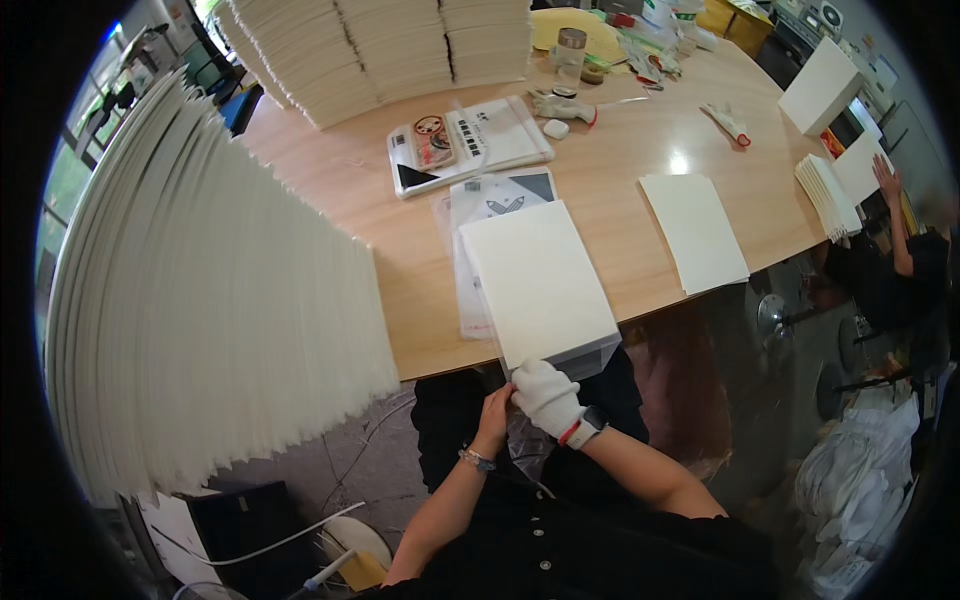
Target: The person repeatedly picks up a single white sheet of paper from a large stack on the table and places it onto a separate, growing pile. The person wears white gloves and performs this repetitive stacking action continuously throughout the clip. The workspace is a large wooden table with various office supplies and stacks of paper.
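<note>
A stack of white paper sheets [540, 275] lies in front of me at the table's near edge. Clear plastic [592, 358], which looks like a bag, shows along its near end and hangs past the edge. My right hand [548, 397], in a white knitted glove, is closed at the near left corner of this plastic. Bare, with a bracelet at the wrist, my left hand [493, 418] is closed right beside it; its fingertips meet the glove and are partly hidden. Under the stack lie flat printed plastic bags [468, 290].
Tall piles of white paper rise at left [220, 290] and at the back [400, 50]. A thinner paper stack [695, 235] lies to the right. Printed packages [500, 140], a glass jar [570, 58] and gloves [565, 106] sit farther back. Another person's hand [886, 178] touches paper at far right.
</note>
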`<state>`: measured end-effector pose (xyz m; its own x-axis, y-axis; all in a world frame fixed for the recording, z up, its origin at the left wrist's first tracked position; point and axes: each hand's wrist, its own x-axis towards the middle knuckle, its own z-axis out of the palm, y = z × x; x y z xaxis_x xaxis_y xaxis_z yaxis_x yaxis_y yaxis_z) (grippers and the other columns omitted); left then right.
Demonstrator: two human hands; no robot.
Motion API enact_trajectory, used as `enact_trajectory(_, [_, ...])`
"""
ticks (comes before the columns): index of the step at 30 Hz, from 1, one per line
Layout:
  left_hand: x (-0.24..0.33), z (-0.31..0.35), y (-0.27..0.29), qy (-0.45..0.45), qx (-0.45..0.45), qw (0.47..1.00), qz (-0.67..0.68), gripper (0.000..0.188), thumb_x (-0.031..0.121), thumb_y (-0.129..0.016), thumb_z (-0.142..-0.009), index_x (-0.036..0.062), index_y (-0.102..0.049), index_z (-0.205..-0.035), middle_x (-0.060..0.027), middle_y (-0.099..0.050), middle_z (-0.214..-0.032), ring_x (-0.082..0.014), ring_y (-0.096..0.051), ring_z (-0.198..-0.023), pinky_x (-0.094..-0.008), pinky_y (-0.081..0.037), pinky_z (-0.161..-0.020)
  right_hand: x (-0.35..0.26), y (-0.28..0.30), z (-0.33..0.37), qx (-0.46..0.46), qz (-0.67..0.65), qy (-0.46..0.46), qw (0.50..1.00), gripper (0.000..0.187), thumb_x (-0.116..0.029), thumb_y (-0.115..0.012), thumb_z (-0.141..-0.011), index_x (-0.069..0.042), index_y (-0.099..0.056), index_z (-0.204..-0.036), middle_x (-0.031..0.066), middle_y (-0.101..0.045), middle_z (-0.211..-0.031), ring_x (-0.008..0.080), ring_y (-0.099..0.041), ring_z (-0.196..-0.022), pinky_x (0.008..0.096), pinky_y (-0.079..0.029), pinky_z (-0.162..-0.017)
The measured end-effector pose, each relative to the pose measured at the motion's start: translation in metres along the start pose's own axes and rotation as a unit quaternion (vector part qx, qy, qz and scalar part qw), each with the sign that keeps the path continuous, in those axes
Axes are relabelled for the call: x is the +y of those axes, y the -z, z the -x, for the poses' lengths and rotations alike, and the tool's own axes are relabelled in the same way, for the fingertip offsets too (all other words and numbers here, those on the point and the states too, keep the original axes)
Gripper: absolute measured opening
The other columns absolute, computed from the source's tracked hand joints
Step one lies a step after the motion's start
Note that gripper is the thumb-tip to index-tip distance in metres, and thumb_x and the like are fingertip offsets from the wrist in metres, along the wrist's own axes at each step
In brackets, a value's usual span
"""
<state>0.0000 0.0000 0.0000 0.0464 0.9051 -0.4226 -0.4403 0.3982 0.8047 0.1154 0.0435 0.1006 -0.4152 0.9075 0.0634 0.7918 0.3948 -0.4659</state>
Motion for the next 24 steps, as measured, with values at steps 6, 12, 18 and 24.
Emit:
enact_trajectory(6, [0.037,0.014,-0.035,0.025,0.084,0.993,0.075,0.035,0.03,-0.041,-0.086,-0.0001,-0.059,-0.085,-0.006,-0.058,-0.074,-0.0219,-0.06,-0.076,-0.0308,-0.048,-0.068,0.067,0.045,0.0,0.066,-0.226,0.214,0.948,0.01,-0.015,-0.056,-0.071,-0.006,-0.054,-0.073,0.0093,-0.055,-0.076,0.0243,-0.056,-0.068,0.0355,-0.046,-0.057])
enact_trajectory(12, [0.021,0.021,-0.026,-0.03,0.055,0.997,-0.034,0.028,0.02,-0.039,-0.088,-0.0012,-0.057,-0.085,-0.0062,-0.059,-0.074,-0.0164,-0.057,-0.069,-0.0268,-0.045,-0.066,0.295,0.111,0.092,0.064,0.19,-0.436,0.877,0.02,-0.023,-0.051,-0.076,-0.003,-0.056,-0.077,0.0155,-0.059,-0.079,0.027,-0.059,-0.074,0.036,-0.049,-0.062])
enact_trajectory(18, [0.044,0.027,-0.011,-0.349,0.163,0.77,-0.508,0.031,-0.001,-0.053,-0.075,0.0005,-0.05,-0.106,-0.0159,-0.048,-0.104,-0.0279,-0.047,-0.094,-0.0344,-0.039,-0.08,0.19,0.054,0.081,0.115,-0.044,-0.065,0.99,0.041,-0.013,-0.058,-0.071,-0.009,-0.051,-0.111,0.0134,-0.051,-0.102,0.0298,-0.053,-0.089,0.0361,-0.044,-0.074])
enact_trajectory(24, [0.083,0.007,-0.02,-0.5,0.008,0.564,-0.657,0.029,0.011,-0.068,-0.065,0.0085,-0.06,-0.093,-0.0056,-0.055,-0.098,-0.0242,-0.049,-0.095,-0.0363,-0.041,-0.08,0.163,0.068,0.009,0.086,-0.12,0.179,0.973,0.021,-0.005,-0.062,-0.063,-0.005,-0.058,-0.084,0.0075,-0.057,-0.082,0.0234,-0.057,-0.071,0.0299,-0.047,-0.064])
